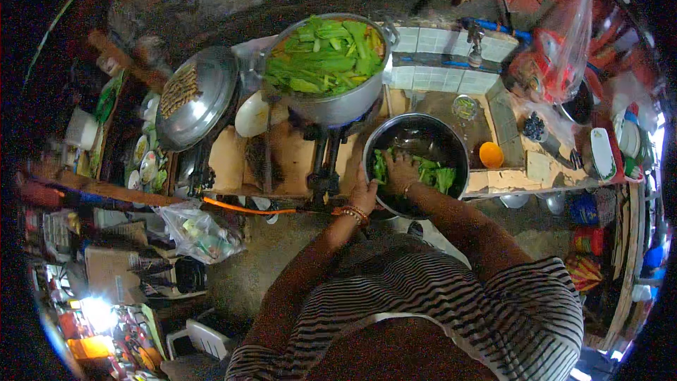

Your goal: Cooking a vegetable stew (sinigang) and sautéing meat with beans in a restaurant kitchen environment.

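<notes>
My left hand point(364, 193) grips the left side of a deep metal bowl point(461, 137) at the counter's front edge. Inside the bowl, my right hand point(401, 172) presses among cut leafy greens point(441, 175); its fingertips are partly hidden, so whether they close on the leaves is unclear. Dark, shiny metal shows in the far part of the bowl. Behind it to the left, a large aluminium pot point(338, 108) sits on a gas burner point(322, 164) with a bluish flame under its base. Green leaves and stalks point(328, 55) heap up to the pot's rim.
A domed metal lid point(211, 100) leans left of the pot, near a white bowl point(252, 115). Right of my bowl are a tiled sink point(502, 116), an orange round object point(491, 155), a faucet point(475, 45) and a white dish point(603, 153). An orange hose point(248, 209) runs along the counter front.
</notes>
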`<act>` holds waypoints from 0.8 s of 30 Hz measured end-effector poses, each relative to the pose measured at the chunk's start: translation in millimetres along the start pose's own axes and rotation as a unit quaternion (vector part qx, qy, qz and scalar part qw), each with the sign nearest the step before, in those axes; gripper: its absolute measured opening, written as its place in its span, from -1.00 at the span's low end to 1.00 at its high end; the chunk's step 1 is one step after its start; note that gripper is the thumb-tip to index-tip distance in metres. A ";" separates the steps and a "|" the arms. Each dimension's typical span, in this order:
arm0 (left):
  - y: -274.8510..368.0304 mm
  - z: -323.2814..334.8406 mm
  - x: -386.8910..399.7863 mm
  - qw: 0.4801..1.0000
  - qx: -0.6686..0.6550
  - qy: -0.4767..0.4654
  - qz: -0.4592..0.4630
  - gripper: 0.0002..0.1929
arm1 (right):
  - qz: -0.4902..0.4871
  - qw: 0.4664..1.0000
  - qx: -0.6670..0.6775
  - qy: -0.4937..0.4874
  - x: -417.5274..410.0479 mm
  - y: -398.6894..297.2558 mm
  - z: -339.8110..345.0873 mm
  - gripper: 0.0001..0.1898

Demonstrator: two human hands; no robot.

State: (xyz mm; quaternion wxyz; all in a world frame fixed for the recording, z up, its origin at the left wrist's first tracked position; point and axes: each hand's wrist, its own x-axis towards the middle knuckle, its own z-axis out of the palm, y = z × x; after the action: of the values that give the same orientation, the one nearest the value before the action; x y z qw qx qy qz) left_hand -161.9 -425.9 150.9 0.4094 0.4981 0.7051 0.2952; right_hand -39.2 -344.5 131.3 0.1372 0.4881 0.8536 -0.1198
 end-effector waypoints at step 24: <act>-39.6 13.9 7.6 0.966 0.063 0.133 0.214 -0.25 | -0.165 0.754 0.583 0.253 -15.6 85.2 -141.9 -0.46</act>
State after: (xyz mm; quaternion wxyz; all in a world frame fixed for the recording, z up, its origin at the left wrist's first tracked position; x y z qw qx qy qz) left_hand -169.3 -431.6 109.3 0.2073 0.6182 0.6476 0.3943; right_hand 25.6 -266.8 263.3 -0.4168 0.3379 0.6887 -0.4876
